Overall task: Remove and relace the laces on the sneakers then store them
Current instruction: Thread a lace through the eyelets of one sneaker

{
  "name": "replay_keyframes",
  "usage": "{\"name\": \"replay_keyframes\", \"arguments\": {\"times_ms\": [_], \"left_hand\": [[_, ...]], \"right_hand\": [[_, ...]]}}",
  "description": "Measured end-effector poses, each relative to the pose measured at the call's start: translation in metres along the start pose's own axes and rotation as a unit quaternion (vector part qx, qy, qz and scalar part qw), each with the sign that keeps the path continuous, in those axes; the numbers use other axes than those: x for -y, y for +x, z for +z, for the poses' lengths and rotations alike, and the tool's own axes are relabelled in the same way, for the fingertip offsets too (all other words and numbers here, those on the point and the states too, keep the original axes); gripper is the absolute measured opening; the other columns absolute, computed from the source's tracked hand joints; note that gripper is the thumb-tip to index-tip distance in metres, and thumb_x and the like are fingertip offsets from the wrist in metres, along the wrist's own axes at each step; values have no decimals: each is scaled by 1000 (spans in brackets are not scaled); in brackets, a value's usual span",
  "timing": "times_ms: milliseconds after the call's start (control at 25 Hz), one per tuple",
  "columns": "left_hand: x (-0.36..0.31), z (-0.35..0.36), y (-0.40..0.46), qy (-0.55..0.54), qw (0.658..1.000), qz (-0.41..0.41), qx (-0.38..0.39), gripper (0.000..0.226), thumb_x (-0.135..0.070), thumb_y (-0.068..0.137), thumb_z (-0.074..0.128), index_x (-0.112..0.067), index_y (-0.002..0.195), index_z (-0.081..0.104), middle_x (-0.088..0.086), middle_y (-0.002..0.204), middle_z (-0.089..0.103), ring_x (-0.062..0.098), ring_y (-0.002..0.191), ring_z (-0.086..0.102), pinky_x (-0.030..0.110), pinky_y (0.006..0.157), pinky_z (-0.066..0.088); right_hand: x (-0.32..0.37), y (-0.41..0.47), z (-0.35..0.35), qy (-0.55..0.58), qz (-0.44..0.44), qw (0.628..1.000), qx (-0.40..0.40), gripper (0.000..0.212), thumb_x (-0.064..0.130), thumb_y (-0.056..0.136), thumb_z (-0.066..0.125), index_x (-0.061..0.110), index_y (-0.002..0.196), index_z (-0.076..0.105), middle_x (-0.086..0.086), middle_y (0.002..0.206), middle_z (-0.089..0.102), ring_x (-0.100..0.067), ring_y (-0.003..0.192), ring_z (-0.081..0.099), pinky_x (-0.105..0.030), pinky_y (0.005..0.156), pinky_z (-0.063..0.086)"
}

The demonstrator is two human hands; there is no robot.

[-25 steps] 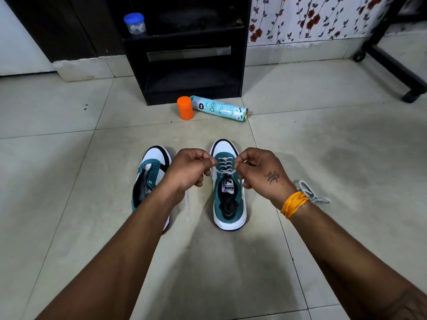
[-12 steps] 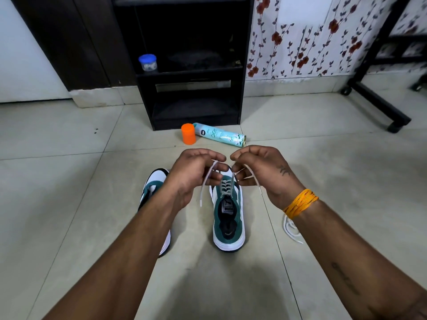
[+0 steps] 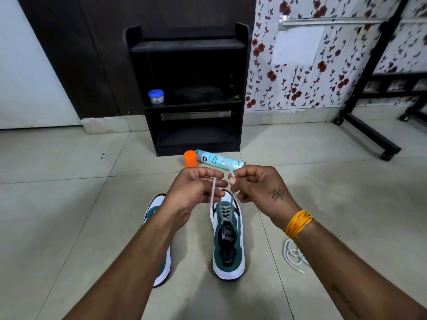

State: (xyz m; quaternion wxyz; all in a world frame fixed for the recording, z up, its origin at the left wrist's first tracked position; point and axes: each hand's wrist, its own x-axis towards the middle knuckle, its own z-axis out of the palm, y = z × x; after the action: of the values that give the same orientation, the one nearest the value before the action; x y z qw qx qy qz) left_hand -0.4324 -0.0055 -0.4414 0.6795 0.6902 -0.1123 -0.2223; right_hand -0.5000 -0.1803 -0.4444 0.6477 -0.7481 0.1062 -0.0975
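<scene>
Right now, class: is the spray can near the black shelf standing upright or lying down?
Lying down. The spray can rests on its side on the floor tiles; the orange cap stands at its left end.

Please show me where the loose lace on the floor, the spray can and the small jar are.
loose lace (image 3: 293,254), head view, middle of the coil.
spray can (image 3: 213,159), head view, printed body.
small jar (image 3: 156,96), head view, blue lid.

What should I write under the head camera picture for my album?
Both hands, left hand and right hand, pinch the lace ends above the laced green sneaker on the floor.
</scene>
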Motion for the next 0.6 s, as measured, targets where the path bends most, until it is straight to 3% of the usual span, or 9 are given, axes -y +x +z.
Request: {"name": "replay_keyframes", "arguments": {"times_ms": [160, 280, 360, 480, 600], "left_hand": [[4, 3, 2, 47, 997, 46, -41, 11, -7, 101, 62, -6, 100, 73, 10, 84, 78, 22, 68, 71, 34, 66, 60], [6, 7, 6, 101, 985, 97, -103, 12, -17, 100, 66, -13, 92, 74, -1, 70, 67, 12, 56, 56, 30, 55, 53], [6, 10, 7, 122, 978, 115, -126, 13, -20, 99, 67, -16, 88, 72, -1, 73, 63, 9, 57, 55, 27, 55, 53], [3, 18, 7, 84, 983, 118, -115, 14, -16, 102, 61, -12, 91, 69, 11, 83, 66, 13, 62, 61, 30, 59, 58], [-1, 22, 8, 83, 977, 157, -121, 16, -19, 103, 62, -11, 91, 69, 6, 81, 69, 16, 65, 65, 32, 61, 60]], "right_hand": [[1, 5, 2, -50, -53, 997, -31, 3, 17, 92, 76, 15, 93, 79, -17, 86, 69, -15, 62, 57, -41, 59, 60], [7, 8, 4, -35, -63, 997, -38, 6, 18, 94, 73, 15, 92, 78, -7, 76, 65, -12, 60, 54, -36, 56, 60], [10, 9, 4, -21, -70, 997, -38, 7, 19, 95, 73, 13, 94, 77, -2, 71, 64, -10, 57, 53, -34, 57, 59], [14, 11, 4, -15, -83, 995, -45, 5, 17, 94, 74, 14, 94, 78, -4, 74, 66, -8, 56, 54, -32, 56, 57], [22, 13, 5, -3, -96, 994, -53, 6, 17, 95, 73, 16, 94, 79, 5, 73, 69, -5, 58, 57, -29, 56, 56]]}}
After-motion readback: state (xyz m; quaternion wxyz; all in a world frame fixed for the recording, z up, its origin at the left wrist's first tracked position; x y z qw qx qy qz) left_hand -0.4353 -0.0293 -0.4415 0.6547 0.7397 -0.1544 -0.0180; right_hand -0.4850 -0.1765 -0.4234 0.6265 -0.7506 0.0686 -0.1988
